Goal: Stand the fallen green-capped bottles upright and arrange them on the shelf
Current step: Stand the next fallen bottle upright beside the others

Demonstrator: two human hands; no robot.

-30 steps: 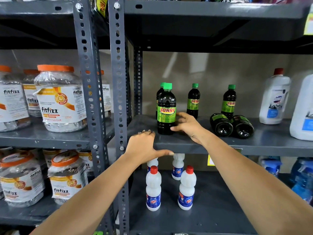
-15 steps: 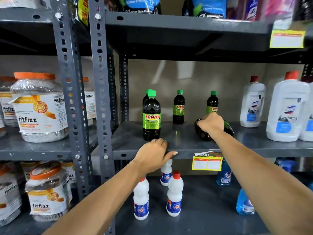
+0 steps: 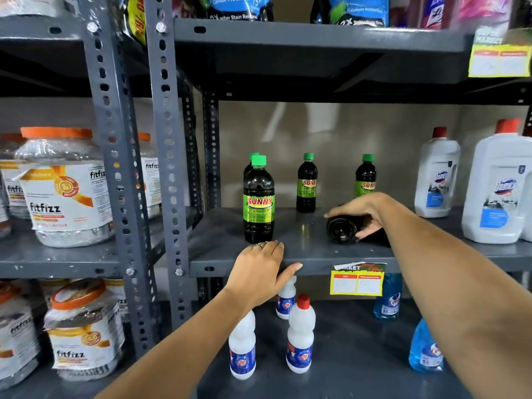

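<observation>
Grey shelf (image 3: 302, 256): four upright green-capped bottles, front one (image 3: 258, 201) at 9 o'clock of the fallen bottle (image 3: 342, 229), two behind, white jugs (image 3: 493, 185) at 3 o'clock. Fallen bottle lies on its side, base toward camera, long axis running back. Right hand (image 3: 364, 210) wraps it; left hand (image 3: 260, 269) rests open-fingered on shelf edge, gripping nothing.

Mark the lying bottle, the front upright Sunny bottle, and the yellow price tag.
lying bottle (image 3: 342, 229), head view, on its round base facing the camera
front upright Sunny bottle (image 3: 258, 205), head view, on its label
yellow price tag (image 3: 357, 283), head view, on its middle
</observation>
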